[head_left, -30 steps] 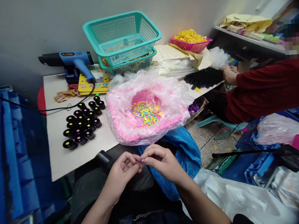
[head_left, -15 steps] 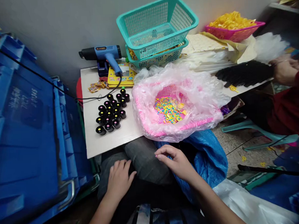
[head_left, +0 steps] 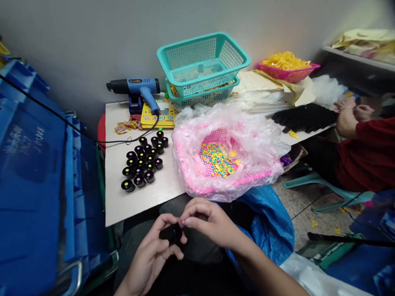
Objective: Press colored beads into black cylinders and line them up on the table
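Over my lap, my left hand (head_left: 153, 249) is closed around a black spool-shaped piece (head_left: 171, 234). It looks like those standing on the table. My right hand (head_left: 210, 221) pinches a tiny pink bead (head_left: 183, 222) between thumb and forefinger, close beside the black piece. Several black pieces (head_left: 141, 162) stand in a cluster on the white table (head_left: 134, 205), with pink or yellow dots on top. To their right sits a pink basket (head_left: 200, 188) lined with clear plastic, holding many small coloured beads (head_left: 214, 158).
A blue heat gun (head_left: 140, 86) stands at the back left, its black cable crossing to the left. Teal baskets (head_left: 206, 78) are stacked behind. Blue crates (head_left: 25, 176) rise on my left. At right, a person in a red sleeve (head_left: 375, 152) works near black strips (head_left: 304, 117).
My left hand has risen off my thigh and now grips a black piece. My right hand has moved left with the pink bead, close to it. The view has tilted up slightly.
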`<state>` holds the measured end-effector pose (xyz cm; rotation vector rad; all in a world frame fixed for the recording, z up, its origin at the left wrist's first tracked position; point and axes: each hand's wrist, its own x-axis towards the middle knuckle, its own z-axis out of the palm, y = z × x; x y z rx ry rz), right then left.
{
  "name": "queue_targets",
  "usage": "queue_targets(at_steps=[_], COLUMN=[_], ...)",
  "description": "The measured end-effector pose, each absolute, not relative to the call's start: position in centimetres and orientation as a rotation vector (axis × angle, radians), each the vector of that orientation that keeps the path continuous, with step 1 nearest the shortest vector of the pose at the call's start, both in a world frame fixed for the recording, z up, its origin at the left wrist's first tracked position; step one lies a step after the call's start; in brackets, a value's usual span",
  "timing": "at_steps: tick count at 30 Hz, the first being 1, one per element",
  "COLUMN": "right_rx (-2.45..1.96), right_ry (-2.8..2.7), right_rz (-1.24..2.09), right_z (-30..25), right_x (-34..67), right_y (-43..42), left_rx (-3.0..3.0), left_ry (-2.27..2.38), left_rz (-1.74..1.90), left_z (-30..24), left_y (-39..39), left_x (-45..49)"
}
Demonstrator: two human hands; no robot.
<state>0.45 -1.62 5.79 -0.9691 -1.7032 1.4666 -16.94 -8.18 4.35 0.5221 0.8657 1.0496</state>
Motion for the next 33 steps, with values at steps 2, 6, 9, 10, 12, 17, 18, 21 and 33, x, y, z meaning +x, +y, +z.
queue_targets(at_steps=[2, 6, 9, 10, 12, 17, 18, 21, 33], right_rx=[-0.921, -0.919, -0.868, -0.841, -0.791, -0.694, -0.692, -0.682, -0.574], right_ry=[-1.756, -1.757, -1.611, -1.544, -1.42, -1.185, -1.148, -1.014, -0.964], right_rz=[1.481, 1.501, 1.605, 1.664, 1.781, 1.948, 1.962, 2.024, 2.072], right_z=[6.5, 6.9, 6.4, 6.2, 5.8, 5.2, 5.2, 5.0, 5.1], right_x=[0.4, 0.6, 0.8, 0.8, 0.7, 0.1, 0.0, -0.3, -0.4], right_y=[-1.2, -1.0, -1.1, -1.1, -1.2, -1.4, -1.5, -1.7, -1.9], left_rx=[0.519, 0.499, 0.504, 0.515, 0.536, 0.618, 0.631, 0.67, 0.76], left_ry=[0.816, 0.871, 0.865, 0.866, 0.874, 0.93, 0.946, 0.984, 0.886], left_rz=[1.089, 1.151, 1.149, 1.148, 1.157, 1.183, 1.18, 1.175, 1.079], left_z=[4.7, 5.1, 5.5, 5.7, 5.9, 6.0, 6.0, 6.0, 6.4], left_y=[-7.6, -6.5, -6.0, -6.0, -6.0, -6.1, -6.2, -6.2, -6.2], left_x=[-16.3, -15.5, -15.1, -15.0, -14.7, -14.4, -14.4, -14.3, -14.6])
